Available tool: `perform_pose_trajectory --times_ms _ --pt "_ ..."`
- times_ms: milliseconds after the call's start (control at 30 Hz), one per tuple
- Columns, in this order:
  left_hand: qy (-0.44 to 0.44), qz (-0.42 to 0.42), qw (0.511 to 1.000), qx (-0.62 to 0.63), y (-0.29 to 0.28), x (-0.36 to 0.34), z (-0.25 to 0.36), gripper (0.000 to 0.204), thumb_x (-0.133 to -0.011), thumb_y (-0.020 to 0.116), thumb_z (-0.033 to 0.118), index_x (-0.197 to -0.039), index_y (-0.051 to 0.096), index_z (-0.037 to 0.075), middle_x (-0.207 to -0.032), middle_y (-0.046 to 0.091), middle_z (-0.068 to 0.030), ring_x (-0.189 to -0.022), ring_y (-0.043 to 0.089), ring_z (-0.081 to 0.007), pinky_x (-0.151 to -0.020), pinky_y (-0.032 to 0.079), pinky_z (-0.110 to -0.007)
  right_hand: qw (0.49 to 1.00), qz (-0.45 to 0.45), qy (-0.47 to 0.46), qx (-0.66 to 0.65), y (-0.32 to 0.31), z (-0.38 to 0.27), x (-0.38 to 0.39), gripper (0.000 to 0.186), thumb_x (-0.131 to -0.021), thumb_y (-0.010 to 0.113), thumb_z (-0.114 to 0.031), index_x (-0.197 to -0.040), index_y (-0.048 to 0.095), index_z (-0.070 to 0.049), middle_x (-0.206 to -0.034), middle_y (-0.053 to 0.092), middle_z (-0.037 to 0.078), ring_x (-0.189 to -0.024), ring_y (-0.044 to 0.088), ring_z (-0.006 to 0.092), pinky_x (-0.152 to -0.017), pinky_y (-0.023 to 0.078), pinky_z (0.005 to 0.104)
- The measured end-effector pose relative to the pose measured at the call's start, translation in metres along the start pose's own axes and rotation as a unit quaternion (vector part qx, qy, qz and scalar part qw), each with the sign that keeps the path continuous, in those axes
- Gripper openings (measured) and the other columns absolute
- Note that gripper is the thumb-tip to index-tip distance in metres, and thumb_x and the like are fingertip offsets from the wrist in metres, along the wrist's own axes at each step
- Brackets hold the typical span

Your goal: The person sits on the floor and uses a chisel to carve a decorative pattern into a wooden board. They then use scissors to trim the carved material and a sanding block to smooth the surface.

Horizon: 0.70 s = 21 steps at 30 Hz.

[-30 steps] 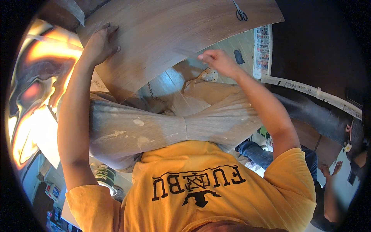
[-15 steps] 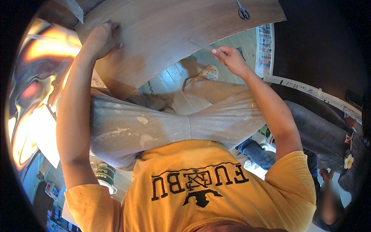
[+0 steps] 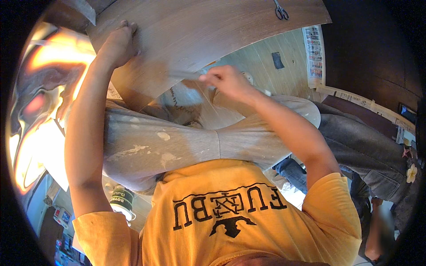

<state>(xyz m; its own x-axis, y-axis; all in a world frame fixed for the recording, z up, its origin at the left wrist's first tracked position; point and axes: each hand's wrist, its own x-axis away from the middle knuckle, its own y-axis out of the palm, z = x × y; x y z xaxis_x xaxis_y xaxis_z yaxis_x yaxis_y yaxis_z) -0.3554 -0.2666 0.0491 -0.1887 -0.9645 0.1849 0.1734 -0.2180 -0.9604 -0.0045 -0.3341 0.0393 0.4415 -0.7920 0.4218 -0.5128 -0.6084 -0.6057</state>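
A large brown wooden board [image 3: 199, 31] slants across the upper part of the view over my lap. On its left part rests my left hand [image 3: 122, 44], fingers curled and closed; anything under them is hidden. My right hand [image 3: 226, 82] is closed around a thin, stick-like tool [image 3: 184, 74], which reaches left over the board's near edge. Motion smears the tool, so its exact kind does not show. A pair of dark-handled scissors [image 3: 281, 12] lies on the board's far right part.
A green-and-white paint can [image 3: 122, 198] stands left of my lap. A dark flat patch [image 3: 278, 60] lies on the floor beyond the board. Newspaper strips [image 3: 314, 57] border a dark panel [image 3: 368, 48] at right. A person in dark trousers [image 3: 364, 137] is close on the right.
My right hand has swept left and slightly nearer with the thin tool, whose tip is now over the board's near edge. My left hand stays on the board, almost unmoved.
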Motion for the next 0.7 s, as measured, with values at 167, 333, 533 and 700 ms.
perform_pose_trajectory --times_ms 167,333,533,700 --pt "0.015 -0.013 1.000 -0.014 0.009 0.001 -0.010 0.071 -0.081 0.080 0.019 -0.143 0.051 -0.001 -0.148 0.051 -0.0282 -0.129 0.056 -0.0478 -0.111 0.047 -0.050 0.996 0.055 0.063 -0.032 -0.051 0.052 0.008 0.042 -0.100 0.068 -0.045 -0.097 0.078 -0.005 -0.068 0.063 0.005 -0.066 0.056 0.0125 -0.062 0.045 0.0341" --pt "-0.001 -0.050 0.999 -0.006 0.008 0.000 -0.009 0.068 -0.080 0.079 0.016 -0.140 0.052 -0.001 -0.144 0.054 -0.0281 -0.126 0.057 -0.0475 -0.109 0.048 -0.050 0.998 0.013 0.047 -0.038 -0.011 0.026 -0.002 0.042 -0.100 0.069 -0.043 -0.096 0.076 -0.002 -0.063 0.057 0.002 -0.062 0.050 0.0115 -0.058 0.042 0.0345" --pt "0.012 0.010 1.000 0.015 0.030 0.003 -0.021 0.060 -0.075 0.085 0.015 -0.127 0.059 -0.001 -0.135 0.059 -0.0271 -0.121 0.061 -0.0461 -0.105 0.052 -0.049 0.998 -0.055 -0.027 0.015 0.074 -0.043 -0.002 0.039 -0.099 0.069 -0.044 -0.097 0.077 -0.005 -0.072 0.067 0.016 -0.063 0.061 0.0275 -0.064 0.049 0.0409" --pt "0.017 0.029 0.999 -0.002 0.025 0.013 -0.017 0.059 -0.074 0.088 0.017 -0.123 0.061 -0.002 -0.135 0.061 -0.0261 -0.123 0.061 -0.0434 -0.106 0.052 -0.046 0.998 0.028 -0.042 -0.034 0.045 -0.006 0.000 0.042 -0.097 0.068 -0.049 -0.095 0.079 -0.008 -0.076 0.071 0.019 -0.070 0.069 0.0347 -0.068 0.053 0.0453"
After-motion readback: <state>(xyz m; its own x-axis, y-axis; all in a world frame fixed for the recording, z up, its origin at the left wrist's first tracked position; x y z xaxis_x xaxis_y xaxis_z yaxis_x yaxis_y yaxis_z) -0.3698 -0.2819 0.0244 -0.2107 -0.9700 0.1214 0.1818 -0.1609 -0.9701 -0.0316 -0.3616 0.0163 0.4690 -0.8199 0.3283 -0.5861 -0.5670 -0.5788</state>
